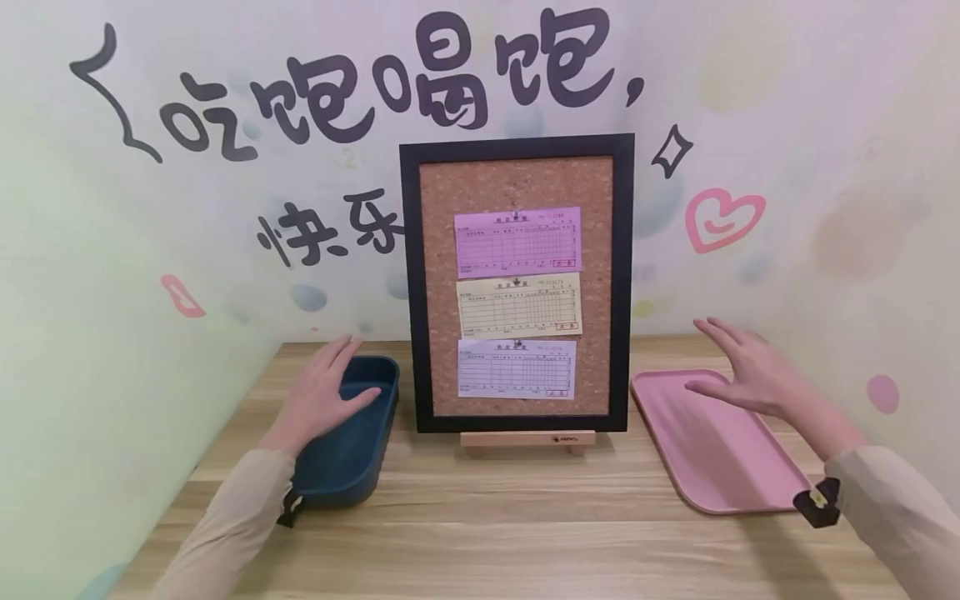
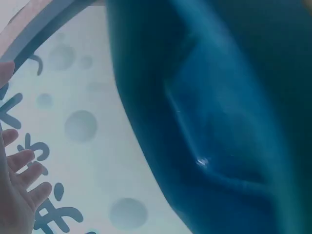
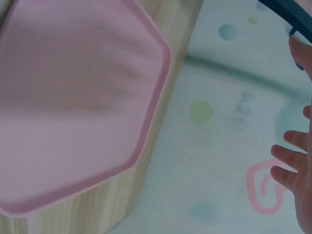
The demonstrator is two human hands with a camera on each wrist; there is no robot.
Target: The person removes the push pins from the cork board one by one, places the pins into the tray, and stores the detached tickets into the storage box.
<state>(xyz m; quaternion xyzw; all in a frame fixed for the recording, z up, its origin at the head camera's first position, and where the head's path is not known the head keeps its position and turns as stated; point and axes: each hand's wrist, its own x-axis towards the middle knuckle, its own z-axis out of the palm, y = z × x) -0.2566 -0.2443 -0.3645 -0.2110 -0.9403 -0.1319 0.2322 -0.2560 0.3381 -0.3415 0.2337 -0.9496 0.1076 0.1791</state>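
Observation:
My left hand (image 1: 322,396), fingers spread, hovers over the deep blue tray (image 1: 363,425) on the left; the tray's wall also fills much of the left wrist view. My right hand (image 1: 753,379) is held out over the far part of the pink tray (image 1: 705,450), thumb apart from the fingers, and holds nothing. Between the hands stands a black-framed cork board (image 1: 592,292). Three printed slips hang on it one above another: a purple slip (image 1: 517,243), a cream slip (image 1: 519,307) and a pale lilac slip (image 1: 516,371), each with a small pin or clip at its top edge.
A small wooden easel (image 1: 525,439) supports the board on the wood-grain table (image 1: 510,533). Behind it rises a wall (image 1: 337,175) with large black lettering and a pink heart. A pale green side wall (image 1: 90,375) borders the table's left edge.

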